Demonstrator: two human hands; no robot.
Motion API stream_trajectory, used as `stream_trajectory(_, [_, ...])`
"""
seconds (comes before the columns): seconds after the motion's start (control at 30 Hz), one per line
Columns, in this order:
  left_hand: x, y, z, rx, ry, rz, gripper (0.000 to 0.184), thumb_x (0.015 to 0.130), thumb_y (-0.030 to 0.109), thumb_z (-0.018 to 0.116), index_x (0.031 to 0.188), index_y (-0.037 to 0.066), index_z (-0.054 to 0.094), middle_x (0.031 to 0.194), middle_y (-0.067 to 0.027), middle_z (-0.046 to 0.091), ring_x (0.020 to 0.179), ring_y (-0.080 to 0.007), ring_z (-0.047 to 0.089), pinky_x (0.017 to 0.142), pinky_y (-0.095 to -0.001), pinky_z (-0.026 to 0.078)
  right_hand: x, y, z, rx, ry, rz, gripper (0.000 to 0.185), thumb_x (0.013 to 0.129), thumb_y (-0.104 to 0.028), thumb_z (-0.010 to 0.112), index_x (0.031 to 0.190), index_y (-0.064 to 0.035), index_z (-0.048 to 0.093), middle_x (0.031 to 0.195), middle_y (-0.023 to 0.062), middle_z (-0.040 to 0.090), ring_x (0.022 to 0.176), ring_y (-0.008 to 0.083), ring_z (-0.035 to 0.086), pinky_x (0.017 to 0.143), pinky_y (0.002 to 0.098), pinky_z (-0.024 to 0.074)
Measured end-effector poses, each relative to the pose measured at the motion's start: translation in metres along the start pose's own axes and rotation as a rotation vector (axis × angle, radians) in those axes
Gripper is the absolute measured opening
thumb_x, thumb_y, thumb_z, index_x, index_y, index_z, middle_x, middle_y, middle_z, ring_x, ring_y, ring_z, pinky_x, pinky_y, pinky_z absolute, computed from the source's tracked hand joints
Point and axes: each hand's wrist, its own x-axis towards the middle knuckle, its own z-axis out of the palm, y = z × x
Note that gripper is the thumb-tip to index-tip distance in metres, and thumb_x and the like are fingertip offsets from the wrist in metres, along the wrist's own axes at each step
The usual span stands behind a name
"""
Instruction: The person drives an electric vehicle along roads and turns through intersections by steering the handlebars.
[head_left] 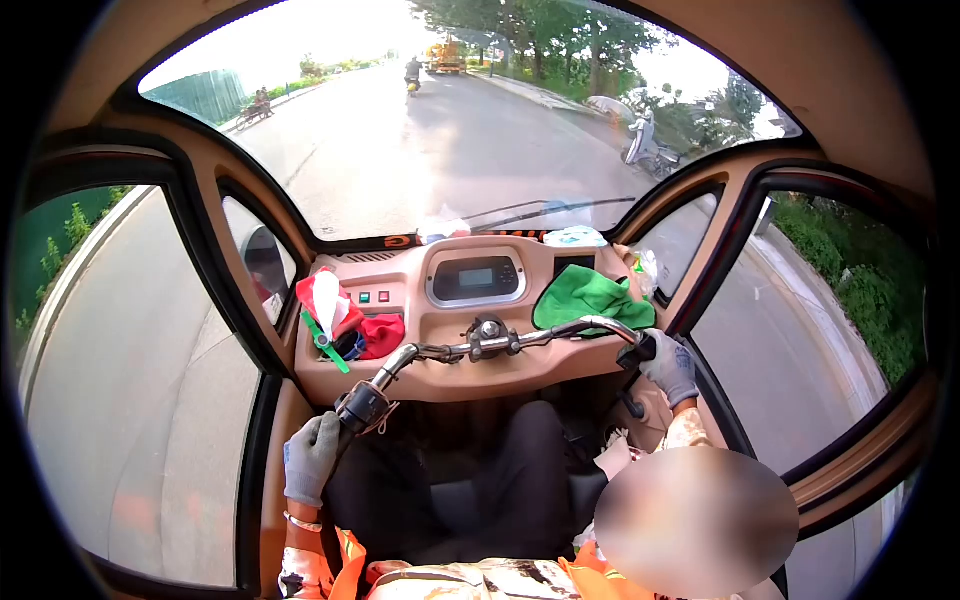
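Observation:
My left hand (312, 460), in a grey work glove, is closed around the left grip of the handlebar (440, 352). A black switch housing (365, 408) sits just ahead of it on the bar. On the other side my right hand (670, 368), also gloved in grey, wraps the right grip (636, 352). Between the hands, the chrome bar runs in front of the dashboard (420, 372). A display panel (476, 279) is set in the dashboard's middle. A green cloth (590, 300) lies on its right part, close to the bar.
Red and white cloths (335, 305) and a green-strapped item (324, 342) fill the left tray. Beyond the windshield (470, 140), a rider (413, 72) and a yellow truck (445, 58) are ahead on the road (370, 160). A scooter (645, 140) stands at the right roadside.

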Motion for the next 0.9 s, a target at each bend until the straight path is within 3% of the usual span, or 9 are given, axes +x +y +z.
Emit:
stream_trajectory(0.03, [-0.004, 0.003, 0.007, -0.044, -0.025, -0.020, 0.038, 0.105, 0.033, 0.063, 0.105, -0.004, 0.072, 0.079, -0.0212, 0.067, 0.072, -0.0199, 0.064, 0.071, -0.0366, 0.052, -0.017, 0.016, -0.014, -0.036, -0.009, 0.033, 0.045, 0.078, -0.022, 0.081, 0.122, -0.0182, 0.071, 0.116, 0.0121, 0.076, 0.107, 0.0332, 0.072, 0.092, 0.0437, 0.0573])
stream_trajectory(0.07, [-0.005, 0.002, 0.015, -0.117, -0.006, -0.034, 0.038, 0.106, 0.032, 0.062, 0.099, -0.005, 0.070, 0.072, -0.0170, 0.061, 0.068, -0.0141, 0.055, 0.066, -0.0362, 0.049, -0.019, 0.013, -0.024, -0.011, 0.053, -0.016, 0.039, 0.076, -0.021, 0.080, 0.114, -0.0188, 0.071, 0.109, 0.0129, 0.076, 0.102, 0.0359, 0.072, 0.086, 0.0459, 0.0577])
stream_trajectory(0.1, [0.010, -0.011, 0.005, -0.075, 0.019, 0.070, 0.041, 0.107, 0.032, 0.060, 0.094, -0.005, 0.068, 0.069, -0.0135, 0.057, 0.067, -0.0122, 0.048, 0.062, -0.0357, 0.045, -0.032, 0.007, -0.007, 0.019, 0.077, 0.017, 0.041, 0.075, -0.021, 0.079, 0.116, -0.0201, 0.071, 0.107, 0.0138, 0.076, 0.102, 0.0359, 0.072, 0.086, 0.0462, 0.0576])
stream_trajectory(0.13, [0.004, -0.010, 0.011, -0.109, -0.048, -0.050, 0.043, 0.109, 0.033, 0.058, 0.092, -0.005, 0.066, 0.069, -0.0109, 0.056, 0.069, -0.0118, 0.047, 0.062, -0.0353, 0.043, -0.036, 0.012, -0.018, -0.027, 0.060, -0.013, 0.043, 0.075, -0.022, 0.079, 0.117, -0.0194, 0.070, 0.105, 0.0145, 0.076, 0.102, 0.0362, 0.072, 0.086, 0.0468, 0.0575])
stream_trajectory(0.27, [0.005, -0.012, 0.015, -0.199, -0.064, 0.030, 0.045, 0.112, 0.034, 0.053, 0.089, -0.003, 0.063, 0.073, -0.0025, 0.055, 0.072, -0.0101, 0.043, 0.063, -0.0310, 0.040, -0.032, 0.014, -0.021, -0.051, -0.045, 0.094, 0.047, 0.076, -0.028, 0.080, 0.119, -0.0162, 0.068, 0.111, 0.0164, 0.075, 0.105, 0.0379, 0.071, 0.089, 0.0471, 0.0562])
stream_trajectory(0.4, [0.011, -0.024, 0.008, -0.202, -0.114, -0.034, 0.045, 0.113, 0.033, 0.053, 0.098, -0.007, 0.068, 0.081, -0.0013, 0.061, 0.076, -0.0080, 0.049, 0.067, -0.0269, 0.044, -0.030, 0.022, -0.005, -0.006, -0.084, 0.015, 0.048, 0.077, -0.029, 0.079, 0.121, -0.0152, 0.067, 0.114, 0.0155, 0.074, 0.104, 0.0382, 0.071, 0.090, 0.0464, 0.0560])
stream_trajectory(0.7, [0.022, -0.058, 0.006, -0.241, -0.083, 0.037, 0.042, 0.113, 0.029, 0.054, 0.117, -0.011, 0.068, 0.092, -0.0034, 0.066, 0.083, -0.0093, 0.055, 0.076, -0.0267, 0.049, -0.030, 0.018, -0.006, -0.010, -0.100, 0.077, 0.045, 0.073, -0.028, 0.079, 0.115, -0.0153, 0.069, 0.109, 0.0150, 0.075, 0.103, 0.0377, 0.071, 0.090, 0.0466, 0.0556])
stream_trajectory(0.83, [0.020, -0.037, -0.006, -0.207, -0.215, -0.105, 0.044, 0.113, 0.030, 0.053, 0.121, -0.011, 0.067, 0.097, -0.0044, 0.067, 0.085, -0.0094, 0.057, 0.078, -0.0258, 0.050, -0.035, 0.012, -0.012, -0.002, -0.108, 0.107, 0.050, 0.072, -0.029, 0.080, 0.119, -0.0170, 0.069, 0.108, 0.0138, 0.076, 0.101, 0.0371, 0.071, 0.090, 0.0472, 0.0558])
stream_trajectory(0.9, [0.018, -0.031, -0.004, -0.214, -0.185, -0.067, 0.045, 0.113, 0.031, 0.053, 0.121, -0.012, 0.067, 0.097, -0.0045, 0.067, 0.084, -0.0091, 0.057, 0.078, -0.0251, 0.050, -0.038, 0.011, -0.009, -0.070, -0.071, 0.067, 0.055, 0.077, -0.031, 0.078, 0.127, -0.0138, 0.066, 0.101, 0.0157, 0.077, 0.095, 0.0338, 0.075, 0.084, 0.0468, 0.0581])
